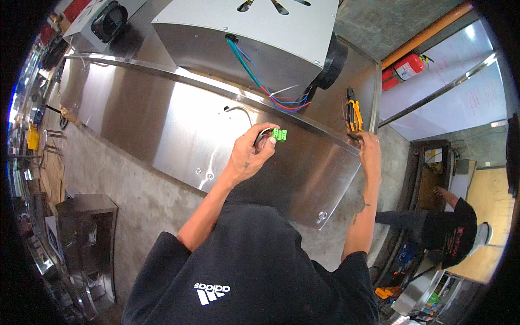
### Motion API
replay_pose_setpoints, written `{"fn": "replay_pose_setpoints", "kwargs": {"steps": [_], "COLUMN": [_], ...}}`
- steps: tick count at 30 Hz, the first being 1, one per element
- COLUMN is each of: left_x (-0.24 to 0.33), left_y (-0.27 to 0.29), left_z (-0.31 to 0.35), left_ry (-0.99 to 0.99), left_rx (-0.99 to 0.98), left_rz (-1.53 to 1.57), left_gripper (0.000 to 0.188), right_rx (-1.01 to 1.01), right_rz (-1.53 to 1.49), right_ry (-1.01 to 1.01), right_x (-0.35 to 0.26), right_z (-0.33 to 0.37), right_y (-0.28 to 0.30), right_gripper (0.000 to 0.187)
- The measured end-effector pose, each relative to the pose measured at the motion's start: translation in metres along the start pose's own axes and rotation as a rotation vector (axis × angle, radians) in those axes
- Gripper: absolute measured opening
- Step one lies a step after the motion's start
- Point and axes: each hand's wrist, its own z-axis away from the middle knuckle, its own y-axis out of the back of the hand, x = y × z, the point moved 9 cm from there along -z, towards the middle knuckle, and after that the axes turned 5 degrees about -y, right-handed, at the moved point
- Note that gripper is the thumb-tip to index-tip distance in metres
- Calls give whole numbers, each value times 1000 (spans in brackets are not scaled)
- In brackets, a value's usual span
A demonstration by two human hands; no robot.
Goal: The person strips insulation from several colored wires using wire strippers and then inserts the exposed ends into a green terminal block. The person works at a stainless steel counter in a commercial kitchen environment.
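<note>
My left hand (pixel 251 153) pinches a small green terminal block connector (pixel 279 134) between thumb and fingers. A cable (pixel 242 110) rises from a hole in the steel panel and loops into this hand. At the right end of the worktop, my right hand (pixel 370 150) is closed at the handle ends of yellow-and-black pliers (pixel 353 111). A small dark thing shows by its fingertips; what exactly the fingers grip is hidden. Beyond my hands, a grey metal housing (pixel 244 51) has a green sheath and thin red and blue wires (pixel 287 103) hanging from it.
The brushed steel panel (pixel 135 114) has a raised ledge along its far side. A second grey housing (pixel 100 24) stands at the far left. A red fire extinguisher (pixel 403 70) is by a whiteboard (pixel 444 97). Another person (pixel 444 230) is at the right. A steel cabinet (pixel 86 244) stands lower left.
</note>
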Motion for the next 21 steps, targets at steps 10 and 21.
{"fn": "replay_pose_setpoints", "kwargs": {"steps": [10, 21], "left_x": [-6, -12], "left_y": [-2, -12], "left_z": [4, 5], "left_ry": [10, -50], "left_rx": [-57, -39], "left_rz": [-21, 3], "left_gripper": [30, 31], "right_rx": [118, 54], "right_rz": [-423, -1463], "right_ry": [-154, -167], "right_x": [-52, -207], "right_z": [9, 32], "right_y": [30, -7], "right_gripper": [48, 71]}}
